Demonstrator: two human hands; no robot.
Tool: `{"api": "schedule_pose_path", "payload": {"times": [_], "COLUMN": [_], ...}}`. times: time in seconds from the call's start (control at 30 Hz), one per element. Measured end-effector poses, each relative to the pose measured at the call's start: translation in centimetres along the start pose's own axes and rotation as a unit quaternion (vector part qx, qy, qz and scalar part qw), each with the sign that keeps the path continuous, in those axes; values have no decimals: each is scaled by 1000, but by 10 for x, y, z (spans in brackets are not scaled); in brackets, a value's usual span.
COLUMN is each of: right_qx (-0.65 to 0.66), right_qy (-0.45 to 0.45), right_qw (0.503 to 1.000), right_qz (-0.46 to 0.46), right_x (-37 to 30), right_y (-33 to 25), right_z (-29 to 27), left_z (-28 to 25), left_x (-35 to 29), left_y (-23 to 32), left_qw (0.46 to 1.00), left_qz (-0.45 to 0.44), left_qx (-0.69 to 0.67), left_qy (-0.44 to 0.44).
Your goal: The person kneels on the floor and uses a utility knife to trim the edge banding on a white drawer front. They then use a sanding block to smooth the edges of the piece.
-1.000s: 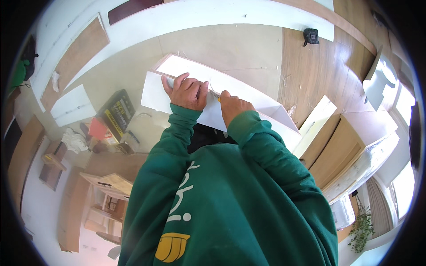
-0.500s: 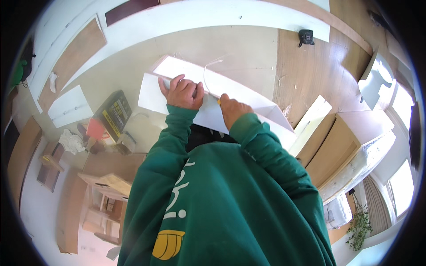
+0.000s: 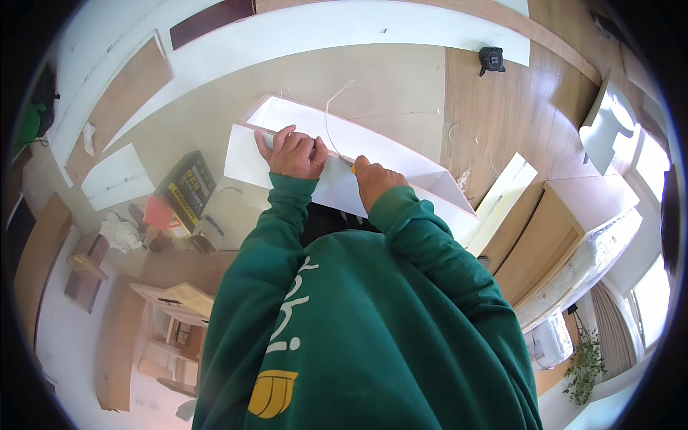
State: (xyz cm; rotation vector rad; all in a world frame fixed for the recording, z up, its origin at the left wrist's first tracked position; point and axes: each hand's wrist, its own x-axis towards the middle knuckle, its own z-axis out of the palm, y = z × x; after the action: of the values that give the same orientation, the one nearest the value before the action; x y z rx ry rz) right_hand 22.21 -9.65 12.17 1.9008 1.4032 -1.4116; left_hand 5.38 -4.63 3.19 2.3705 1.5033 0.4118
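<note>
A long, narrow white open-topped box [image 3: 247,154] lies in front of me, slanting from upper left to lower right. My left hand [image 3: 292,155] is closed over the rim of its near wall, thumb and fingers bent around the edge. Right of it, my right hand [image 3: 378,182] is closed around a knife with a yellow handle [image 3: 352,169], mostly hidden in the fist. The blade side meets the same rim between the two hands. From that spot a thin pale strip [image 3: 328,118] curls upward over the box's inside.
Beyond the box lie long white panels [image 3: 322,36] and a small black object [image 3: 491,60]. At left stand a dark printed carton [image 3: 188,188] and white cloth [image 3: 120,231]. A pale board [image 3: 505,201] and wooden cabinet [image 3: 545,244] are at right.
The right hand has barely moved along the rim. The pale strip stands higher and straighter than before. The left hand keeps its place on the box.
</note>
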Motion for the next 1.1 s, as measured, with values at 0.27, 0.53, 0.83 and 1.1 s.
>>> {"api": "schedule_pose_path", "payload": {"times": [0.27,0.53,0.83,1.1], "right_qx": [-11,-33,-29,2], "right_qy": [1,50,18,55], "right_qw": [1000,998,999,998], "right_qz": [18,-7,-34,-33], "right_x": [-1,2,1,-1], "right_y": [-7,3,5,6], "right_z": [-5,-2,-1,18], "left_z": [2,7,-1,-2], "left_x": [4,6,2,7], "left_y": [-1,-4,1,-3], "left_qw": [1000,1000,1000,996], "left_qz": [11,16,6,70], "left_qx": [-7,-9,-7,-5], "left_qy": [10,26,17,-59]}}
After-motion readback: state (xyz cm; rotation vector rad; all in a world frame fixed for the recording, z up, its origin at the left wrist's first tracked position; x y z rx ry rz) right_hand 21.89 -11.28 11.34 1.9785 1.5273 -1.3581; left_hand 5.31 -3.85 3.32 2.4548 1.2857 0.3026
